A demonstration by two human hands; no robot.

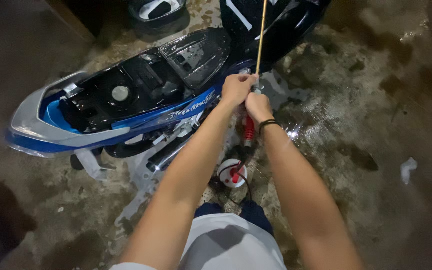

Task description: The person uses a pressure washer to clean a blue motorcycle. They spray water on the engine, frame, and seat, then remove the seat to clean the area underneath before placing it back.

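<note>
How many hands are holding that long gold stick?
2. The left hand grips the thin brass-coloured rod near its lower end; the right hand sits just below, touching it.

One head camera looks steeply down, close above the motorbike (126, 100).

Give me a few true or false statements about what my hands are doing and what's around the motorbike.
1. Both hands grip one long thin wand. True: left hand and right hand close around the wand.
2. The motorbike's seat is shut. False: on the blue motorbike the seat is lifted, showing the compartment.
3. The floor is dry. False: the concrete floor looks wet.
4. A dark band circles the right wrist. True: wristband.
</note>
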